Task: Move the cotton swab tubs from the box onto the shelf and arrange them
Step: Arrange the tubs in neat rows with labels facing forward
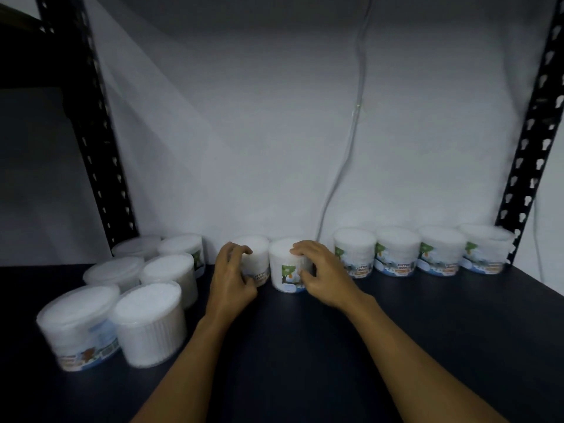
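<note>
Gripping one tub each: left hand [233, 274] curled round left centre tub [254, 261], right hand [317, 270] round right centre tub [288, 265] | twelve tubs: six left, two centre, four right | dark shelf [305, 346], white wall [244, 132], black uprights [94, 126]

White wall [244, 132] behind; thin cable [354, 132] hangs down it; black slotted uprights at left [91, 132] and right [531, 141].
</note>
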### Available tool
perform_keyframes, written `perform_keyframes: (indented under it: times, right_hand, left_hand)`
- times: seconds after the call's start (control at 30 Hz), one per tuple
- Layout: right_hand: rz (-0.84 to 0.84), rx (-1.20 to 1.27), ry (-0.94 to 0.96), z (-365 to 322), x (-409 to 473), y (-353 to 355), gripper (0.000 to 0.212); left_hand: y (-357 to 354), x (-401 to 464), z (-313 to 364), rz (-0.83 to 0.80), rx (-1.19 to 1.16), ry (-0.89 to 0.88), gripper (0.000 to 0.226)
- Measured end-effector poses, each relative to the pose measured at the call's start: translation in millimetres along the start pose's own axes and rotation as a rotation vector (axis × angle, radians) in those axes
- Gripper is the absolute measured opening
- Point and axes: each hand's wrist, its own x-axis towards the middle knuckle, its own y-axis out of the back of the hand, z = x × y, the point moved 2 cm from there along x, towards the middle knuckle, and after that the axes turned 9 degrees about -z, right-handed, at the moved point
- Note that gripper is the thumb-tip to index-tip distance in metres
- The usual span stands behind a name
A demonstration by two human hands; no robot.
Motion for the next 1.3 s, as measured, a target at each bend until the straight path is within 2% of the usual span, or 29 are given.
perform_keyframes:
  times: [0.13, 0.27, 0.6, 0.93, 1.3]
  right_hand:
    - [0.027, -0.052, -0.012, 2.9, -20.5, 6.3, 0.049]
    - [0.081, -0.146, 0.037, -0.5, -46.3, 15.2, 0.044]
    - [0.172, -0.452, 0.097, 11.2, -117.4, 64.4, 0.043]
    - [0.303, -0.557, -0.028, 58.7, -189.8, 138.9, 0.044]
    - [0.400, -0.520, -0.189, 123.5, -230.6, 204.1, 0.044]
  left_hand:
    - [5.7, -10.1, 11.0, -0.020, -0.054, -0.014, 0.051]
    - [6.4, -22.5, 27.5, -0.057, -0.127, 0.011, 0.049]
    - [-11.0, -44.9, 77.5, -0.198, -0.040, -0.185, 0.051]
    - [-78.5, -32.5, 155.5, -0.256, -0.084, -0.323, 0.050]
    - [-164.1, -11.4, 243.2, -0.173, -0.047, -0.451, 0.052]
